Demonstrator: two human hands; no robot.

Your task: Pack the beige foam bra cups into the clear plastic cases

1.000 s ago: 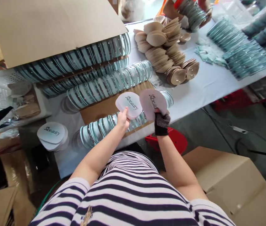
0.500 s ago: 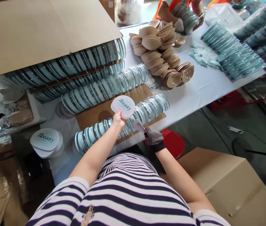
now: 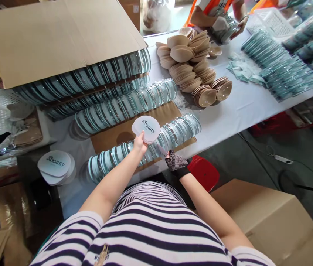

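Left hand, bare, pinched shut on the lower edge of a small stack of white printed cards, top card face up with dark script lettering. Cards held just above the near row of clear round cases, over its middle. Right hand, in a dotted work glove, just right of those cards and low against the same row, fingers closed on a single card seen edge-on, its tip touching or almost touching the cases; cannot tell which.

Near row of cases lying on a brown cardboard sheet, on the white table. Beyond that row, three more rows of clear cases, the farthest two tucked under a large cardboard flap. Left of the near row, at the table edge, another pile of white printed cards. Far beyond and to the right of the row, heaps of tan cup-shaped pads, then loose pale packets and more teal-edged stacks. At the far table edge, another person's hands around a stack of cases. Below the near row's right end, a red stool; further right of that, a closed carton on the floor.
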